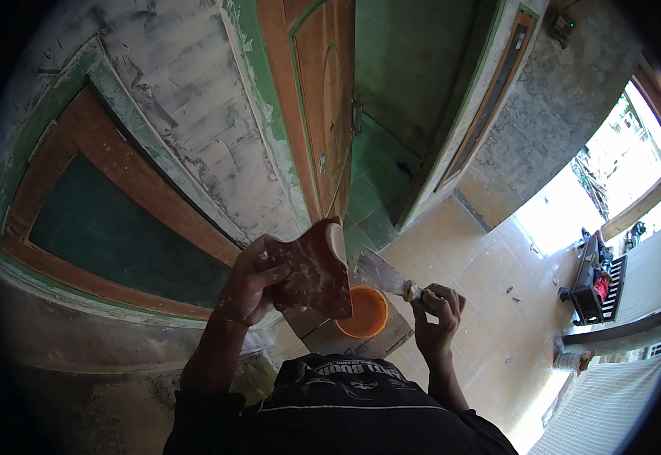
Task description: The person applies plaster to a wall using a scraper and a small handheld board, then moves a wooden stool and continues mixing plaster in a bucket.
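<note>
My left hand grips a curved, reddish-brown sheet with pale smears on it and a light, thick patch along its far edge. I cannot tell what the sheet is made of. In my right hand is a putty knife, held by its handle. Its wide, whitish-coated blade points left, close to the sheet's right edge; whether they touch, I cannot make out. Below both hands stands an orange bucket, partly covered by the sheet. A flat, greyish-brown surface lies under the bucket.
On the left, a wood-framed window is set in a wall with patchy white coating. A wooden door stands ahead beside a green-walled doorway. Tiled floor stretches right, toward a dark bench with things on it.
</note>
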`<state>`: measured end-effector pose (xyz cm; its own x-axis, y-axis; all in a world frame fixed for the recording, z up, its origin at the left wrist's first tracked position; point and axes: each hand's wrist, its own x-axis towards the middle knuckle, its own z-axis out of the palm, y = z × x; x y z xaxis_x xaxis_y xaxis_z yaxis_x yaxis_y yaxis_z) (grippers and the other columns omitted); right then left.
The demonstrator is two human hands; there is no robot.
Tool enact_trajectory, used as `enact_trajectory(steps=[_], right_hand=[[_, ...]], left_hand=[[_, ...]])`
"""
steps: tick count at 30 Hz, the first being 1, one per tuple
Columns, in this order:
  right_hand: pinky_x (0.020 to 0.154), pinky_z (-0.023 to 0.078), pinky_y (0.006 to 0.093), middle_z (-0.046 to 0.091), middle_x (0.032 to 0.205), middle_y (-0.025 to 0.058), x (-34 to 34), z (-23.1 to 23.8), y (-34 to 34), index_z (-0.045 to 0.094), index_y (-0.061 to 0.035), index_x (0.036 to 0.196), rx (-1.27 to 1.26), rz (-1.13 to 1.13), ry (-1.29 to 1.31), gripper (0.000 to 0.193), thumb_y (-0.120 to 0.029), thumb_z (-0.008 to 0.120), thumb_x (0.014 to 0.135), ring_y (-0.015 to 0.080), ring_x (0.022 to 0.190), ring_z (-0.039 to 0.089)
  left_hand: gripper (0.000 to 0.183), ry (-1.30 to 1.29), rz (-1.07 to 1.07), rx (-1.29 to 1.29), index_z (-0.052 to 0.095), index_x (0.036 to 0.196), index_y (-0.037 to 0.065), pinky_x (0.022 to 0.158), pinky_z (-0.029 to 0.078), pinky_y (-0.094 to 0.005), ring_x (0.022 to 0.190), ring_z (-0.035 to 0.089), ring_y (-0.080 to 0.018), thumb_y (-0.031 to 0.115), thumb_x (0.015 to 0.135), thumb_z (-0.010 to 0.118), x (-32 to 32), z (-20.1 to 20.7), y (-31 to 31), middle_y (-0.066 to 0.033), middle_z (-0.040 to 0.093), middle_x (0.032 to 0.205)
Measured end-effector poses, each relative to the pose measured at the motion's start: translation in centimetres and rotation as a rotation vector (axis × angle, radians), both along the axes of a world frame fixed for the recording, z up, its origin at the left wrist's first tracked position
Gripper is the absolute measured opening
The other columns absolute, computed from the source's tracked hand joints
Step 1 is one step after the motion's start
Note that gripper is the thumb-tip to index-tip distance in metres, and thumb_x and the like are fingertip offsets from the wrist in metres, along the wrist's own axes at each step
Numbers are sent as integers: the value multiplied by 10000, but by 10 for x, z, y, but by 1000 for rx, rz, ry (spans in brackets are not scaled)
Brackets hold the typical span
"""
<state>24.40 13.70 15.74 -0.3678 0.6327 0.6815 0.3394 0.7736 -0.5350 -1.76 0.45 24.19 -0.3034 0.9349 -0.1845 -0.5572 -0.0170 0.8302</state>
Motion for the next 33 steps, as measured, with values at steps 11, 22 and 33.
enact_trajectory(steps=[11,22,33], right_hand=[[379,286,204,506,590,61,17,16,-17,484,-2,908,-1315,662,314,223,-215,544,886,57,429,409],[404,275,198,434,616,-4,-5,16,-3,462,-7,977,-1380,809,571,275,-260,537,899,50,474,388],[618,344,176,506,841,-7,-29,11,-20,446,21,1131,-1149,667,472,361,-213,567,884,38,707,437]], left_hand=[[182,901,351,135,434,1016,-10,752,445,-259,873,533,-112,-29,846,497,39,0,3,-92,542,931],[145,897,12,-136,499,960,-5,657,491,-286,731,618,-167,-2,817,524,56,-14,1,-115,595,814],[222,115,151,-22,477,973,9,729,496,-275,794,602,-141,-64,770,529,59,-12,6,-89,596,871]])
